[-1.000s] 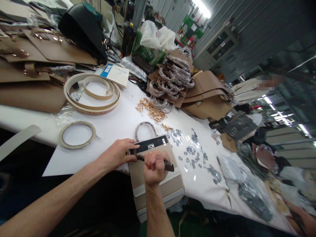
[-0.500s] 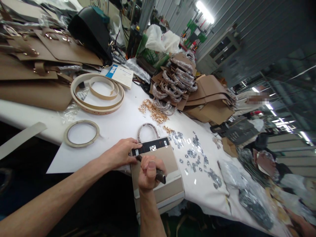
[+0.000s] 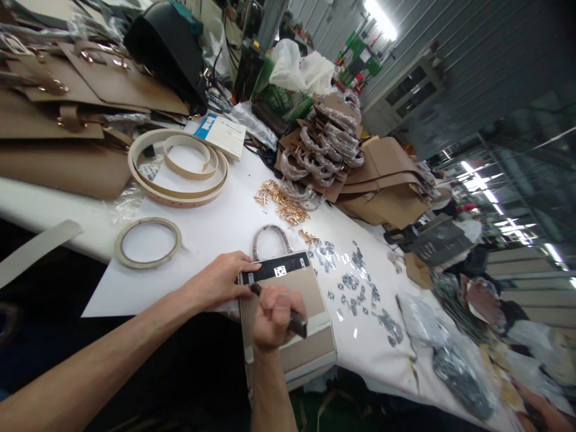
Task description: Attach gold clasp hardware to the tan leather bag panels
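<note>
A tan handbag piece (image 3: 292, 300) lies at the table's front edge. A black strip (image 3: 265, 269) runs along its top, carrying small square metal plates (image 3: 280, 271). Beyond the strip arches a plastic-wrapped handle (image 3: 272, 230). My left hand (image 3: 227, 276) grips the piece's upper left corner, thumb and fingers apart around the edge and strip. In a fist, my right hand (image 3: 278, 315) clasps a dark-handled tool (image 3: 298, 324). Its narrow end lies beside the left plate, close to my left fingertips. Most of the tool is hidden by my fingers, so its kind is unclear.
Loose metal plates (image 3: 351, 281) and gold-coloured fittings (image 3: 288, 207) are scattered on the white table. Tape rolls (image 3: 147, 263) and coiled strips (image 3: 180, 201) lie left. Tan bags (image 3: 54, 165) and wrapped handles (image 3: 324, 150) are piled behind. Plastic bags (image 3: 463, 378) sit at the right.
My right hand and the tool's thick end have shifted slightly right and down. My left hand keeps its grip at the corner. The view has moved a little.
</note>
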The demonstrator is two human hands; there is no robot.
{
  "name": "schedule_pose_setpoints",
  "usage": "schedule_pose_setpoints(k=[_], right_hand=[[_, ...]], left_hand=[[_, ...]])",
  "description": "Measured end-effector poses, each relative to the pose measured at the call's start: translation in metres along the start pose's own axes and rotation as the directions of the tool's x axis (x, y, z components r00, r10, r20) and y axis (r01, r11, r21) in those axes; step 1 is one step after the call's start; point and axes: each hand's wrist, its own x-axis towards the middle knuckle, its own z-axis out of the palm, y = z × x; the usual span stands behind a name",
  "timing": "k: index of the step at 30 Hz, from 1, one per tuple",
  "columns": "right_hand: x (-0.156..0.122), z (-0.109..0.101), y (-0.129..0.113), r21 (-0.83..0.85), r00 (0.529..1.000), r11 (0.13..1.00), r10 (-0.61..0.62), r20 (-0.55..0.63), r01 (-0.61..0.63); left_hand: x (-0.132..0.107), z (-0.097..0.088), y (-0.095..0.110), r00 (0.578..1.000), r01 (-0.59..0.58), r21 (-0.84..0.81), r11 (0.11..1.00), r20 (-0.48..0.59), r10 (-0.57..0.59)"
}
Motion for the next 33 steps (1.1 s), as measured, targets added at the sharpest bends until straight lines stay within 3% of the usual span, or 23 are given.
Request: schedule_pose_setpoints(k=[3,6,9,11,14,16,18,24,30,33], right_hand=[[0.025,-0.022,-0.006,0.165,0.967,0.967,0.219,-0.132,-0.196],[0.044,-0.049,-0.009,-0.094,0.908,0.907,0.416,0.041,-0.411],[0.054,-0.062,-0.012,-0.326,0.833,0.837,0.515,0.199,-0.439],[0.056,-0.063,-0.015,-0.378,0.766,0.813,0.562,0.311,-0.443],[0.056,-0.061,-0.015,-0.434,0.622,0.771,0.635,0.459,-0.466],[0.053,-0.061,-0.011,-0.468,0.565,0.755,0.655,0.501,-0.459],[0.050,-0.063,-0.006,-0.483,0.546,0.748,0.663,0.513,-0.455],[0.048,-0.067,0.007,-0.546,0.541,0.732,0.675,0.501,-0.407],[0.047,-0.063,0.007,-0.590,0.561,0.734,0.660,0.500,-0.337],[0.052,-0.064,0.000,-0.562,0.566,0.743,0.655,0.500,-0.363]], left_hand=[[-0.004,-0.002,0.001,0.994,0.104,-0.141,0.985,-0.001,-0.105],[-0.004,-0.006,0.004,0.978,0.207,-0.246,0.947,0.059,-0.198],[0.000,-0.011,0.011,0.967,0.254,-0.228,0.940,0.097,-0.237],[0.001,-0.013,0.016,0.962,0.269,-0.212,0.940,0.112,-0.250],[0.001,-0.015,0.021,0.952,0.299,-0.258,0.919,0.151,-0.267],[-0.001,-0.017,0.025,0.948,0.313,-0.297,0.902,0.160,-0.276],[-0.002,-0.019,0.031,0.940,0.337,-0.285,0.897,0.160,-0.302],[0.006,-0.018,0.046,0.937,0.347,-0.050,0.937,0.068,-0.343],[0.004,-0.010,0.039,0.934,0.357,-0.076,0.931,0.041,-0.355],[0.002,-0.008,0.037,0.934,0.355,-0.083,0.931,0.004,-0.356]])
